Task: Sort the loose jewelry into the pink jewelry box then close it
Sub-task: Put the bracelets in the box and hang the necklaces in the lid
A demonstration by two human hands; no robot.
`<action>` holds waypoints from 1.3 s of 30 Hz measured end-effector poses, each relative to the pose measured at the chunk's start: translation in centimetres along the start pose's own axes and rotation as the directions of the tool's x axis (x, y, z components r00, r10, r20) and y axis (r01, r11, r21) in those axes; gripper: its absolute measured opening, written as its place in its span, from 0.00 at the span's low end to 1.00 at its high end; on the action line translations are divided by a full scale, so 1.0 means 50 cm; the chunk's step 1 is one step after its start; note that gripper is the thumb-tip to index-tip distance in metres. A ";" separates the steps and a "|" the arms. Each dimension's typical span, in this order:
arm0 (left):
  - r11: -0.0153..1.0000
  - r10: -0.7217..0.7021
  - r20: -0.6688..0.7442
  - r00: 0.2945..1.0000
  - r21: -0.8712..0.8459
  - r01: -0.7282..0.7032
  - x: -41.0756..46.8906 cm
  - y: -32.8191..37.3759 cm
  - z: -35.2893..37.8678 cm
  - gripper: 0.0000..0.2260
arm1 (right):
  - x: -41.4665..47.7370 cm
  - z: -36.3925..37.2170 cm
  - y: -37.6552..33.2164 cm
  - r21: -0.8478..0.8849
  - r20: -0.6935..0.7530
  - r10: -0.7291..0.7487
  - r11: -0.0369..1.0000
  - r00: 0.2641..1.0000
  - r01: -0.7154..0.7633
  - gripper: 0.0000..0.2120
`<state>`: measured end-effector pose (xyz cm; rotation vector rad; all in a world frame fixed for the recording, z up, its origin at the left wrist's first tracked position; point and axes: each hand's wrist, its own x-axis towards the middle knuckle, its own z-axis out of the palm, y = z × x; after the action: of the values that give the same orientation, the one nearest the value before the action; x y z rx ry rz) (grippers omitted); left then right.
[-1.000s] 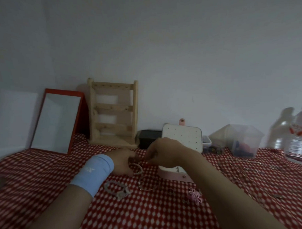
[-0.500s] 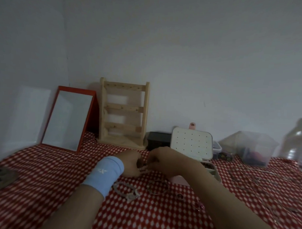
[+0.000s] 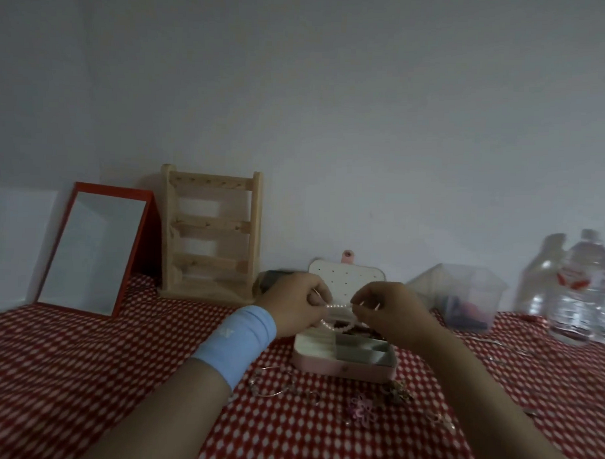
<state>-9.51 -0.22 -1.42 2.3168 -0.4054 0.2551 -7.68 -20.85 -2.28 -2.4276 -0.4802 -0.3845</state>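
At frame centre, the left hand (image 3: 293, 306) and right hand (image 3: 389, 309) each pinch an end of the pearl bracelet (image 3: 337, 316), stretched left-right. It hangs directly above the open box (image 3: 341, 366); lowering should drop it inside.

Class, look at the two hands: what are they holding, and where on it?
A pearl bracelet, pinched at opposite sides by the left hand and right hand.

Dim, flat indoor light, grey cast over the wall (image 3: 367, 111), soft faint shadows, no glare, wide-angle bending at the edges, slight blur and grain, water bottles (image 3: 580, 290) smeared at right.
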 end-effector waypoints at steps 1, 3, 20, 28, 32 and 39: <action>1.000 -0.007 0.015 1.000 0.020 0.007 0.010 0.006 0.016 0.04 | -0.007 0.002 0.014 -0.011 0.010 0.027 1.000 1.000 -0.027 0.07; 0.998 -0.014 0.053 0.999 0.061 0.010 0.026 0.013 0.044 0.05 | -0.016 0.005 0.038 -0.060 0.039 0.080 0.995 0.996 -0.077 0.06; 0.944 0.058 0.085 0.995 0.318 -0.083 0.026 -0.008 0.110 0.09 | -0.022 0.001 0.061 -0.339 0.194 0.054 0.941 0.980 0.015 0.11; 0.971 0.041 0.046 0.998 0.234 -0.051 0.014 -0.027 0.037 0.08 | -0.019 0.008 0.048 -0.367 0.197 0.051 0.930 0.979 0.025 0.11; 0.964 -0.078 0.001 0.997 0.255 0.075 -0.001 -0.095 -0.047 0.10 | -0.017 0.022 0.003 -0.277 0.136 -0.001 0.960 0.991 0.039 0.09; 0.914 -0.234 0.230 0.945 0.383 0.133 -0.021 -0.186 -0.084 0.16 | 0.038 0.085 -0.124 -0.305 0.252 -0.141 0.927 0.957 0.217 0.10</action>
<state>-7.34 9.18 -4.93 2.7489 -0.2848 -0.0955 -7.97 -13.12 -1.56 -2.7793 -0.7996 -0.2839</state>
